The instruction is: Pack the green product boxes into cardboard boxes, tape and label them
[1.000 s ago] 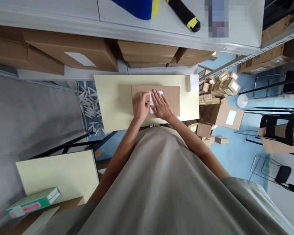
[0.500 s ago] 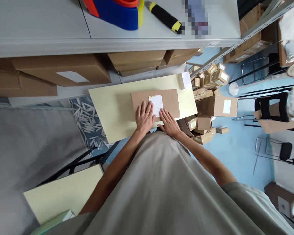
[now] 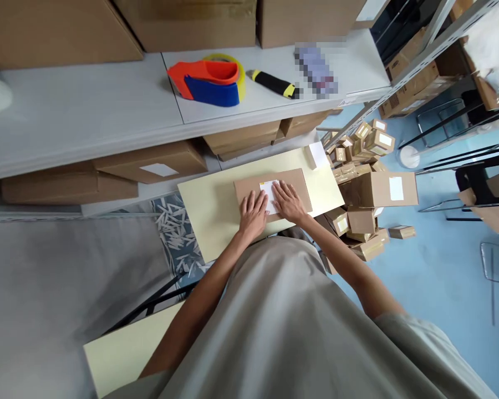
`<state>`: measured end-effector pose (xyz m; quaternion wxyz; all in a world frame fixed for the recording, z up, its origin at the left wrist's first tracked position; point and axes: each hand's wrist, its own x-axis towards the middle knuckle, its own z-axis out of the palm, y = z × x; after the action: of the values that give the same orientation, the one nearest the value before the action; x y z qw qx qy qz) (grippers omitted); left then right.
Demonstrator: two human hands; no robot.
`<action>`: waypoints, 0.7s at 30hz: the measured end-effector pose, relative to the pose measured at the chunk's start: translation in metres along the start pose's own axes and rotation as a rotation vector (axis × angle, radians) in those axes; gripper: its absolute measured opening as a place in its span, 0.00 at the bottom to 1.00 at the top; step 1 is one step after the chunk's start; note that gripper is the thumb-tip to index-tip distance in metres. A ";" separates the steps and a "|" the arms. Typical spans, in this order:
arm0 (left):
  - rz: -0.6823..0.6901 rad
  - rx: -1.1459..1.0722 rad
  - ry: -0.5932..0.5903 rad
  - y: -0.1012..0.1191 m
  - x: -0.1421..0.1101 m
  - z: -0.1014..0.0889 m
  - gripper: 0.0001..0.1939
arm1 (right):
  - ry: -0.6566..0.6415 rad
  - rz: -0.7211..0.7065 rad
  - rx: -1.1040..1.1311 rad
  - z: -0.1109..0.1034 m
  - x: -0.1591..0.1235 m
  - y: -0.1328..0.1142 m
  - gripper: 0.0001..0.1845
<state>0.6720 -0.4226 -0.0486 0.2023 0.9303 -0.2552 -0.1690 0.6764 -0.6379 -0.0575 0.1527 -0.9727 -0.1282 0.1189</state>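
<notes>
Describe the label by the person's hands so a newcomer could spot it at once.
In front of the long grey shelf, a pale yellow tabletop holds a brown cardboard box. On top lies a white label with a yellow corner mark; unlike labels on nearby cartons, it is partly covered by the right hand.

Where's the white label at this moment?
In the head view, the white label lies on top of the cardboard box, just right of centre, between the left hand at its lower left and the right hand partly covering its right side.
</notes>
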 end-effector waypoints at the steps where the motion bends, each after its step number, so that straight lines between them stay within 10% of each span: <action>1: 0.000 0.006 -0.007 -0.001 0.000 -0.001 0.39 | 0.018 0.007 0.003 0.002 0.006 -0.002 0.38; 15: -0.006 0.028 -0.007 0.009 -0.006 0.003 0.47 | 0.018 0.046 0.035 0.017 -0.074 -0.003 0.39; 21: 0.013 0.024 -0.065 0.011 -0.054 0.008 0.43 | 0.077 0.151 0.091 0.020 -0.111 0.025 0.47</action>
<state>0.6208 -0.4043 -0.0391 0.1839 0.9249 -0.2698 -0.1949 0.5718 -0.6871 -0.0628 0.1919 -0.9755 -0.0430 0.0984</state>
